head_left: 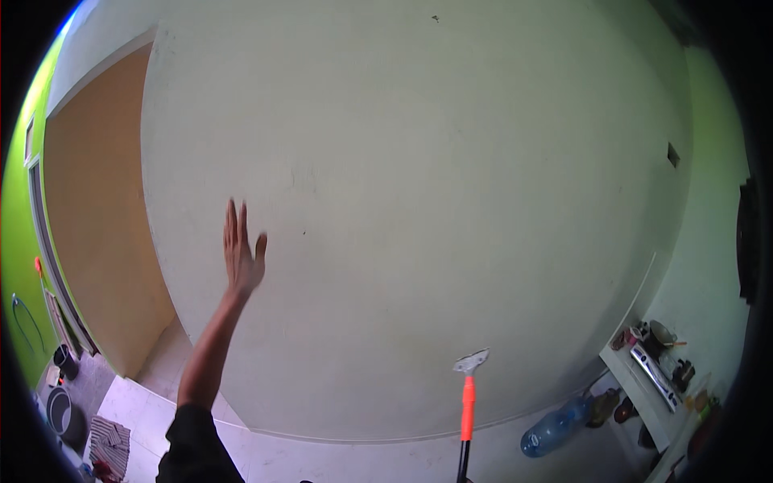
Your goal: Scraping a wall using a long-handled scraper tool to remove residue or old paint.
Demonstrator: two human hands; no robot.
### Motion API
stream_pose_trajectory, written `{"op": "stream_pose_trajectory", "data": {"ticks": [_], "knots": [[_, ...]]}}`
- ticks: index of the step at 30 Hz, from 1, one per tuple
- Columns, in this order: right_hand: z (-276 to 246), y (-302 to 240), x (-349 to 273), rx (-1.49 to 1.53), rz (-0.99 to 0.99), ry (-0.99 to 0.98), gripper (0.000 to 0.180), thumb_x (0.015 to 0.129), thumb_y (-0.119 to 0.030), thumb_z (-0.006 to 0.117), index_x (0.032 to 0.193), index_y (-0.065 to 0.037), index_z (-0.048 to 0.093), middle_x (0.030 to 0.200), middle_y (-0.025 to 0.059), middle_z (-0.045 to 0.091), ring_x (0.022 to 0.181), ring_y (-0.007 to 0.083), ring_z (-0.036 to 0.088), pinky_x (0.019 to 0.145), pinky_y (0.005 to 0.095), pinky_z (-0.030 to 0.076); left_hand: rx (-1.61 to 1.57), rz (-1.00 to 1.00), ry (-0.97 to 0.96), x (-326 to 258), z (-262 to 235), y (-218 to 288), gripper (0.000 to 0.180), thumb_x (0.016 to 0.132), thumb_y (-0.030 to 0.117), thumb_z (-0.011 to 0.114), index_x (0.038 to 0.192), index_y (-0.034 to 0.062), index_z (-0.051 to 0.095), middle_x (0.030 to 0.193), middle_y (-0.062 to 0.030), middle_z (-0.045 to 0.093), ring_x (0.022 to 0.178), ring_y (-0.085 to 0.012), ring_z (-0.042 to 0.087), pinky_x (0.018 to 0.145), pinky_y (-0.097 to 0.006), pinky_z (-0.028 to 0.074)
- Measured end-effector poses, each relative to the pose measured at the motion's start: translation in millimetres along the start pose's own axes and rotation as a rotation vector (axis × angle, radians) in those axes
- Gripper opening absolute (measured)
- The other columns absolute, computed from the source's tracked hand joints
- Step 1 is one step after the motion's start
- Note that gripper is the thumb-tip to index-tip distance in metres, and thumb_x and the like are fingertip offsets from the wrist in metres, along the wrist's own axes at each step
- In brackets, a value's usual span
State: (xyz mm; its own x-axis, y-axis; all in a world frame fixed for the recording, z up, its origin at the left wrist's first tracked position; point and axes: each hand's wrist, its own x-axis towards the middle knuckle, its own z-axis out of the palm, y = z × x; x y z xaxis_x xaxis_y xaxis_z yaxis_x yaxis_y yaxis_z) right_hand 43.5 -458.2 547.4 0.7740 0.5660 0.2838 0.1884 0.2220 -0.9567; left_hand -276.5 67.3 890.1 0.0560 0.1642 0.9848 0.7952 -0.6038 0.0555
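My left hand (pixel 244 256) is raised in front of the pale wall (pixel 419 201), with its fingers stretched upward and the thumb apart. Nothing is in it; whether the palm touches the wall I cannot tell. A long-handled scraper (pixel 468 406) rises from the lower edge, right of the middle. It has a grey head, an orange sleeve and a black shaft, and stands nearly upright with the head up. The lower end of its shaft runs out of the picture. My right hand does not show.
At the left is a doorway (pixel 105 209) beside a green wall (pixel 20 217). Buckets (pixel 66 414) and a striped mat (pixel 109 447) lie on the floor there. To the right, a large blue water bottle (pixel 555 427) lies near a white shelf (pixel 644 398) with kitchen things, including a stove (pixel 656 378).
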Motion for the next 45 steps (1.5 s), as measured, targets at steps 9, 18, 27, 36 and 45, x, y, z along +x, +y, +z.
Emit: {"op": "stream_pose_trajectory", "data": {"ticks": [9, 18, 27, 36, 45], "knots": [[-64, 58, 64, -0.004, 0.287, 0.036, 0.02, 0.098, -0.012, 0.066, 0.111, 0.004, 0.066, 0.082, 0.0045, 0.067, 0.064, 0.0094, 0.054, 0.058, 0.0272, 0.043, -0.02, -0.109, 0.199, 258, 102, 32, 0.079, 0.108, 0.057, 0.036, 0.168, 0.0092, 0.016, 0.174, -0.0191, 0.01, 0.162, -0.0354, 0.006, 0.13, -0.049, 0.006], [-133, 47, 99, -0.002, 0.298, 0.072, 0.028, 0.094, -0.003, 0.069, 0.122, 0.002, 0.069, 0.077, 0.002, 0.066, 0.062, 0.0074, 0.054, 0.054, 0.0252, 0.043, 0.097, -0.141, 0.351, 308, 207, 184, 0.09, 0.106, 0.065, 0.03, 0.166, 0.0003, 0.011, 0.173, -0.0251, 0.005, 0.161, -0.04, 0.0, 0.129, -0.053, 0.001], [-129, 39, 98, -0.202, 0.402, 0.261, 0.026, 0.096, -0.004, 0.068, 0.121, 0.004, 0.068, 0.076, 0.0019, 0.065, 0.057, 0.0065, 0.049, 0.051, 0.0254, 0.039, 0.015, 0.264, 0.269, 244, 307, 294, 0.084, 0.108, 0.062, 0.033, 0.168, 0.0078, 0.011, 0.173, -0.0237, 0.005, 0.162, -0.0368, 0.001, 0.131, -0.049, 0.001], [-103, 23, 75, -0.142, 0.349, 0.29, 0.026, 0.098, -0.013, 0.067, 0.119, 0.004, 0.068, 0.076, 0.0033, 0.066, 0.054, 0.0069, 0.046, 0.05, 0.0261, 0.038, -0.009, 0.385, 0.06, 196, 333, 342, 0.078, 0.109, 0.055, 0.036, 0.168, 0.0099, 0.012, 0.175, -0.0156, 0.008, 0.162, -0.0306, 0.005, 0.132, -0.047, 0.006], [-130, 43, 77, -0.141, 0.375, 0.253, 0.035, 0.096, -0.012, 0.069, 0.125, 0.007, 0.064, 0.072, 0.0087, 0.067, 0.049, 0.0099, 0.05, 0.047, 0.0276, 0.041, 0.076, 0.405, 0.03, 184, 308, 355, 0.071, 0.109, 0.053, 0.038, 0.169, 0.0213, 0.014, 0.175, -0.0134, 0.008, 0.162, -0.0293, 0.008, 0.133, -0.047, 0.008]]}}
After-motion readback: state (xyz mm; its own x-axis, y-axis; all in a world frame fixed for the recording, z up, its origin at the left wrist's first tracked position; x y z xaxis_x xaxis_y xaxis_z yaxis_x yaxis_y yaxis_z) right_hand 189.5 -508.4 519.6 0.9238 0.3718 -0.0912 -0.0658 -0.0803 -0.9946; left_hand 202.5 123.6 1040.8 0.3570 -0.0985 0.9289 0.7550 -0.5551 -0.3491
